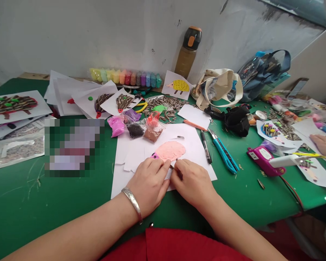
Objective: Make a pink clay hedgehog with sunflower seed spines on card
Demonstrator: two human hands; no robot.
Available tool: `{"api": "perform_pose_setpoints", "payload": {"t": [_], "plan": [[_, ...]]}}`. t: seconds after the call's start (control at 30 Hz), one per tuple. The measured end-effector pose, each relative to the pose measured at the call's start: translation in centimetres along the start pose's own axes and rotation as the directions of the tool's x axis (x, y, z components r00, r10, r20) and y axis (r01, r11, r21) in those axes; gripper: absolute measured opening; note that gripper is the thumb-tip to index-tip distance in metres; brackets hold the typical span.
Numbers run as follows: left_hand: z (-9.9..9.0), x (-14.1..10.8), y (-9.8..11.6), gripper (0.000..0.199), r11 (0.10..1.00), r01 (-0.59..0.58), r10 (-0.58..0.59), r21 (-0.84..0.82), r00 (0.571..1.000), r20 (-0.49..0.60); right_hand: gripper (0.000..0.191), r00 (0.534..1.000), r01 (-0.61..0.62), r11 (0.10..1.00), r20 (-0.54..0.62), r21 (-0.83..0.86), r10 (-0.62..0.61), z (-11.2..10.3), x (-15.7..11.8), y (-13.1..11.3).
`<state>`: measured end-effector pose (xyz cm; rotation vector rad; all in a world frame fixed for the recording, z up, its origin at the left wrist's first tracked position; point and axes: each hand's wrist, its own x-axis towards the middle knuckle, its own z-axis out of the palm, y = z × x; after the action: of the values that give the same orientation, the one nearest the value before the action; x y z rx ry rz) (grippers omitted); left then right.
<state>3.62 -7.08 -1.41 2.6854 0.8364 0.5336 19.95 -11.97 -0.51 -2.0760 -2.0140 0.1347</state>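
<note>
A flat pink clay hedgehog shape [171, 150] lies on a white sheet of paper [190, 136], with a purple snout and small black dots at its left end. My left hand [149, 181], wearing a silver bangle, rests on the paper, fingers stretched toward the shape's lower edge. Close beside it, my right hand [192, 179] is closed, thumb and finger pinching a small dark brown piece [172, 166] at that edge; its material is unclear. Behind the shape sit bags of brown clay [153, 134], black clay [136, 130] and pink clay [116, 125].
A black pen [205, 146] and a blue utility knife [224, 152] lie right of the paper. Sunflower seeds [168, 105] are heaped behind. A bottle [187, 52] stands by the wall. At right are a magenta glue gun [264, 161] and another person's hand [324, 145].
</note>
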Motion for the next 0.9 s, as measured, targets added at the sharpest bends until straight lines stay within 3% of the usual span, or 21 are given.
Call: {"api": "perform_pose_setpoints", "payload": {"t": [0.37, 0.7, 0.9], "plan": [[0.0, 0.0, 0.1, 0.041, 1.0, 0.019, -0.019, 0.014, 1.0, 0.015, 0.018, 1.0, -0.008, 0.995, -0.008, 0.103, 0.009, -0.3, 0.0, 0.5], [-0.1, 0.1, 0.2, 0.043, 0.998, -0.003, 0.002, 0.059, 1.0, 0.021, 0.015, 0.975, -0.074, 0.929, -0.17, 0.363, 0.144, -1.6, 0.4, 1.5], [-0.1, 0.2, 0.2, 0.038, 0.995, -0.039, 0.039, 0.093, 0.999, -0.003, 0.013, 0.957, -0.124, 0.901, -0.19, 0.416, 0.22, -2.0, 0.7, 2.2]]}}
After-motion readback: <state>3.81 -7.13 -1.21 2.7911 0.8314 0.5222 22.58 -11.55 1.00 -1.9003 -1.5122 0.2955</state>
